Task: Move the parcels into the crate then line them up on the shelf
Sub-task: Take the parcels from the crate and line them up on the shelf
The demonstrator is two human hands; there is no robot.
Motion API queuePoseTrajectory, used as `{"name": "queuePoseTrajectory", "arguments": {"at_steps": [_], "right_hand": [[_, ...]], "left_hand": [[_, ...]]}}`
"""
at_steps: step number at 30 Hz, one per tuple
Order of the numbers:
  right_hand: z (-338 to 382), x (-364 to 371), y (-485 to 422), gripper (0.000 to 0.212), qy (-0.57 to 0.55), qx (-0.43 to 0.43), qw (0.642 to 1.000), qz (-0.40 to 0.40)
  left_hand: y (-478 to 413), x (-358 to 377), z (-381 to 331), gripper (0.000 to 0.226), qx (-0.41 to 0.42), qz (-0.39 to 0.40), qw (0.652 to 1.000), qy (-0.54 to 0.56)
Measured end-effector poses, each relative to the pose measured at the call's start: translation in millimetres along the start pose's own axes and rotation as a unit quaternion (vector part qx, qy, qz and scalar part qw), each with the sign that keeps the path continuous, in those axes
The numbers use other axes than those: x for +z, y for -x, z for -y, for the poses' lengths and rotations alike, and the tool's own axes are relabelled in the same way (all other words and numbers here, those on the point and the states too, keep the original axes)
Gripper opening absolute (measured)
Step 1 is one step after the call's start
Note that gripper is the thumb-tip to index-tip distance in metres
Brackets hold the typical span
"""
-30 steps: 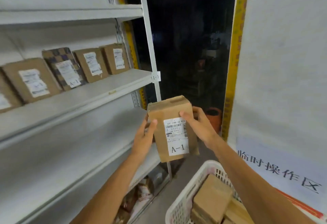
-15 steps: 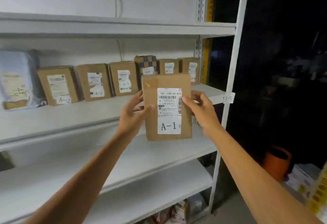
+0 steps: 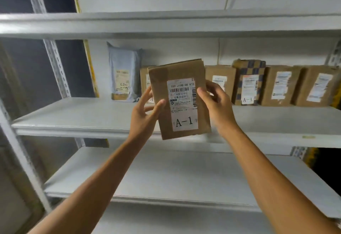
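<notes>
I hold a brown cardboard parcel (image 3: 180, 99) labelled A-1 upright in front of the middle shelf (image 3: 88, 115). My left hand (image 3: 144, 113) grips its left edge and my right hand (image 3: 215, 104) grips its right edge. Behind it, a row of several brown parcels (image 3: 280, 86) leans against the back wall of that shelf, one of them checkered (image 3: 249, 80). A grey plastic mailer (image 3: 123, 71) stands at the left end of the row. One brown parcel is mostly hidden behind the held one. The crate is out of view.
An upper shelf (image 3: 166, 25) runs across above the row. A lower shelf (image 3: 184, 174) lies below my forearms. A perforated white upright (image 3: 55, 67) and a yellow post (image 3: 90, 67) stand at the left; a dark gap shows at the far right.
The view has swung left along the shelving, from the crate and doorway to the middle shelf. The held parcel has risen and moved left, now in front of the row's left part.
</notes>
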State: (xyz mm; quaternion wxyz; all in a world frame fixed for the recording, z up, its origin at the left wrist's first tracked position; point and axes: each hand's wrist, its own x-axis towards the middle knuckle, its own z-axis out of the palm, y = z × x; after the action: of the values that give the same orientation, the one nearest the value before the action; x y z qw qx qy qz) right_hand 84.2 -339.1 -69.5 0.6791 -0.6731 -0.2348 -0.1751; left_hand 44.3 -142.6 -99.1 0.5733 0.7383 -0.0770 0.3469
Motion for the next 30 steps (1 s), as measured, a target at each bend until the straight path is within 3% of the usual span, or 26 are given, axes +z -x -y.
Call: {"name": "queuePoseTrajectory", "arguments": {"at_steps": [3, 7, 16, 19, 27, 30], "right_hand": [[-15, 27, -29, 0.030, -0.010, -0.009, 1.000, 0.028], [-33, 63, -58, 0.025, -0.049, -0.015, 0.997, 0.066], [-59, 165, -95, 0.035, -0.093, -0.006, 0.981, 0.172], [-62, 196, -103, 0.029, -0.085, -0.005, 0.978, 0.191], [-71, 282, -117, 0.034, -0.059, -0.004, 0.982, 0.181], [-70, 323, -122, 0.041, -0.030, -0.006, 0.986, 0.161]], "left_hand": [[-22, -17, 11, 0.070, -0.005, -0.030, 0.999, -0.011], [-39, -40, 21, 0.089, -0.004, -0.038, 0.998, -0.041], [-63, -115, 47, 0.093, -0.042, -0.071, 0.986, -0.148], [-69, -140, 59, 0.094, -0.042, -0.093, 0.978, -0.179], [-107, -223, 99, 0.096, -0.051, -0.075, 0.987, -0.131], [-129, -263, 114, 0.086, -0.055, -0.022, 0.994, -0.087]]}}
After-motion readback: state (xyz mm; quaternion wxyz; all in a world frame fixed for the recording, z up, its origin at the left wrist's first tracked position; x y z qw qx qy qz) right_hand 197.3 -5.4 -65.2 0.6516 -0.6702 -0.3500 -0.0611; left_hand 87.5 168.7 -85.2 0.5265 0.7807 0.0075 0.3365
